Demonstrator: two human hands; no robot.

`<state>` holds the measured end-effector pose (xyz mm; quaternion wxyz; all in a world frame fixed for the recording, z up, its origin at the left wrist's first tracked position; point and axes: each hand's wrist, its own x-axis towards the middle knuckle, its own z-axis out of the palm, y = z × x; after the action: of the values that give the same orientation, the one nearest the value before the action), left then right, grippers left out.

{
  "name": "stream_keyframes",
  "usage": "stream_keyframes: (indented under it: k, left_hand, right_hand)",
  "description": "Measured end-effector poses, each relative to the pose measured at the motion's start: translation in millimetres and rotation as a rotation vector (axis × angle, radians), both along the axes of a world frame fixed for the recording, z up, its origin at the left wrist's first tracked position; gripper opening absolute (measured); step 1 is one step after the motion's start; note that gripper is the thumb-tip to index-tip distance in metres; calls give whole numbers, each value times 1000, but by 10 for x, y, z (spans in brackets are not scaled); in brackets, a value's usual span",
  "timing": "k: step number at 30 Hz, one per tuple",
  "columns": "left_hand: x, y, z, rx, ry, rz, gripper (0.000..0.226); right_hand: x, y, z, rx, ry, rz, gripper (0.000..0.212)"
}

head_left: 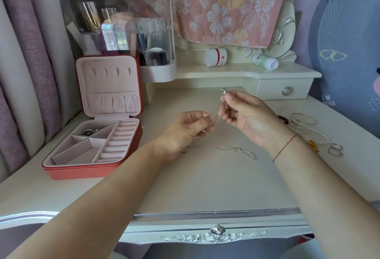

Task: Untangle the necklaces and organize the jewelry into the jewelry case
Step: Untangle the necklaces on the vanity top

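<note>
necklace [223, 90] — thin silver chain | pinched: left hand [185, 133], right hand [248, 116]

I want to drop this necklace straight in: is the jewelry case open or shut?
Open. The jewelry case has its lid standing upright, showing the pink compartments; one back compartment holds silvery pieces.
</note>
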<state>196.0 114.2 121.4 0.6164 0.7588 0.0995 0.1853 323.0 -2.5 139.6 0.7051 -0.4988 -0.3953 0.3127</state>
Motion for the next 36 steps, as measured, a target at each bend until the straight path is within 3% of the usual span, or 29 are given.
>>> stream_keyframes:
  k: [17, 20, 27, 34, 36]
  left_hand:
    - [21, -9, -30, 5, 4, -23, 15]
    - [42, -14, -43, -58, -24, -3, 22]
    - [68, 53, -59, -145, -89, 8, 14]
    - [65, 42, -92, -107, -61, -9, 24]
    - [60, 53, -80, -107, -73, -3, 23]
  right_hand:
    - [6, 9, -8, -3, 4, -19, 9]
    - [-3, 7, -13, -38, -14, -23, 11]
    - [-30, 10, -27, -152, -82, -9, 14]
    - [-8, 2, -59, -194, -127, 1, 6]
    - [-1, -9, -69, -238, -174, 22, 16]
